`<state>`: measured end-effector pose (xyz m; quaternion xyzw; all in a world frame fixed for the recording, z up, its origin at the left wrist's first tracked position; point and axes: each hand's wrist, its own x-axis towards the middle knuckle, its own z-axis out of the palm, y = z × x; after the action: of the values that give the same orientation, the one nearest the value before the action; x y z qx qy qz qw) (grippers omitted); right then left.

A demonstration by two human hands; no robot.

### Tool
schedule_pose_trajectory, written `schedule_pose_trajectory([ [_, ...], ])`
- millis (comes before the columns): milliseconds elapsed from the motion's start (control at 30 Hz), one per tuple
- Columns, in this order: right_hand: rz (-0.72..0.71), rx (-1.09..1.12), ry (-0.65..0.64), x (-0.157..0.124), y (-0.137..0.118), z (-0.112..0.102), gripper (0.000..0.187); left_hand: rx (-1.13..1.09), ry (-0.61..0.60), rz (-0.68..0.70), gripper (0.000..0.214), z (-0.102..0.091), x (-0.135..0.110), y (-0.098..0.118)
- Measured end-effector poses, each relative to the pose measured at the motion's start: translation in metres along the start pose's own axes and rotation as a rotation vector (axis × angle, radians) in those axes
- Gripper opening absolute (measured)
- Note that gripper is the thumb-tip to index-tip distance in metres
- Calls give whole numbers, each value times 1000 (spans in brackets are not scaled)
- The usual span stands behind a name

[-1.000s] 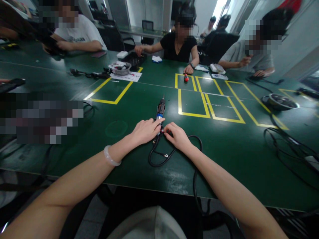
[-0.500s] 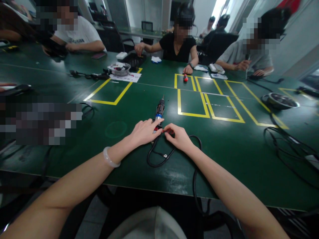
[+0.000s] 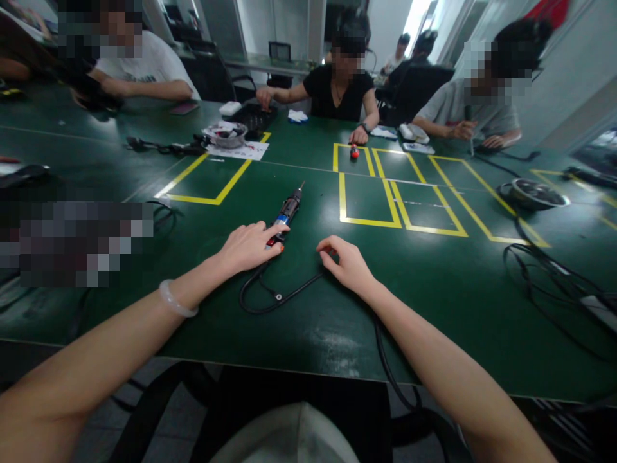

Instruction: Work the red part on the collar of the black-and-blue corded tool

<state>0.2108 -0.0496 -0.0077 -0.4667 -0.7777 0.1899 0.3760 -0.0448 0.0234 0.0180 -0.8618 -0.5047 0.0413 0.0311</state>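
Observation:
My left hand (image 3: 248, 246) has its fingers wrapped round the rear of an electric screwdriver (image 3: 290, 207), which lies on the green table with its bit slanting away to the right. The tool is dark with a blue band; red and orange parts show by my thumb, and the palm hides some of the body. From its rear runs a black cable (image 3: 255, 311), looped on the table, with a small ring terminal (image 3: 278, 297) beside it. My right hand (image 3: 348, 263) rests to the right, apart from the tool, fingers loosely curled with a gap at the thumb. The cable passes beneath this hand.
Yellow tape rectangles (image 3: 370, 223) mark the green table (image 3: 308, 347). Beyond them lies a small red-tipped object (image 3: 354, 152) near a co-worker's hand (image 3: 358, 135). A round bowl (image 3: 225, 135) stands far left, a metal dish (image 3: 534, 193) right, with black cables (image 3: 535, 257) below it. Other people sit opposite.
My left hand has moved left with the screwdriver, which now slants more to the right. My right hand has come away from the tool's rear, and the cable loop has shifted left.

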Motion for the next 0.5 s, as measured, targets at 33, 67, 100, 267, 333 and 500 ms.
schedule_pose_trajectory([
  [33, 1, -3, 3, 0, 0, 0, 10, -2, -12, -22, 57, 0, 1, -10],
  [67, 0, -7, 1, 0, 1, 0, 10, -7, -26, -47, 58, 1, 2, -20],
  [100, -1, -11, -3, 0, 0, 0, 10, -15, -39, -72, 59, 1, 3, -31],
  [267, 19, -26, -32, 0, -1, 1, 11, -103, -63, -222, 62, 10, 13, -94],
  [333, 26, -34, -41, 0, -2, 1, 11, -139, -51, -263, 62, 15, 18, -120],
  [500, 18, -38, -58, 0, -1, 2, 11, -174, -62, -352, 65, 21, 31, -171],
])
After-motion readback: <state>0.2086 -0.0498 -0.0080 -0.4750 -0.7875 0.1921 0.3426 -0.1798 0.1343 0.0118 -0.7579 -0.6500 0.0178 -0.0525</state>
